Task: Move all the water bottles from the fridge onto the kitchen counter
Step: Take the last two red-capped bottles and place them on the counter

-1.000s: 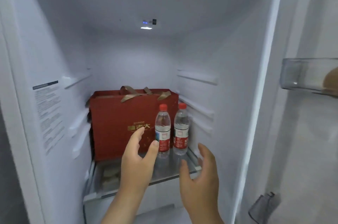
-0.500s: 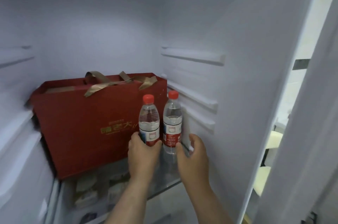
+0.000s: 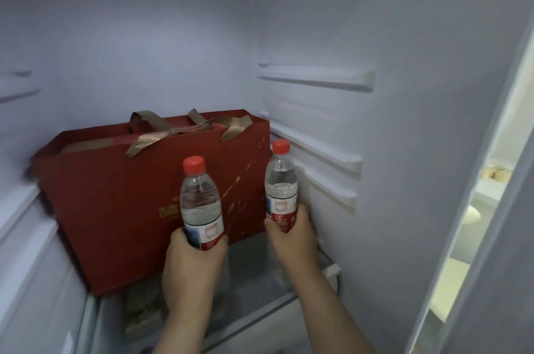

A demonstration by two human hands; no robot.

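Note:
Two clear water bottles with red caps and red-and-white labels are inside the fridge. My left hand [image 3: 193, 264] grips the lower part of the left bottle [image 3: 200, 200], which is upright and lifted forward over the glass shelf [image 3: 254, 275]. My right hand [image 3: 291, 235] is closed around the lower part of the right bottle [image 3: 281, 186], upright close to the fridge's right wall. Both bottle bases are hidden by my fingers.
A large red gift bag [image 3: 124, 195] with gold ribbon handles stands behind and left of the bottles. Shelf rails [image 3: 315, 76] stick out from the right wall. Some packets [image 3: 141, 310] show under the glass shelf. The fridge's door frame [image 3: 474, 209] is at the right.
Both hands have closed on the bottles. The two bottles stood side by side and are now apart, the left one drawn toward me and to the left. The camera moved closer.

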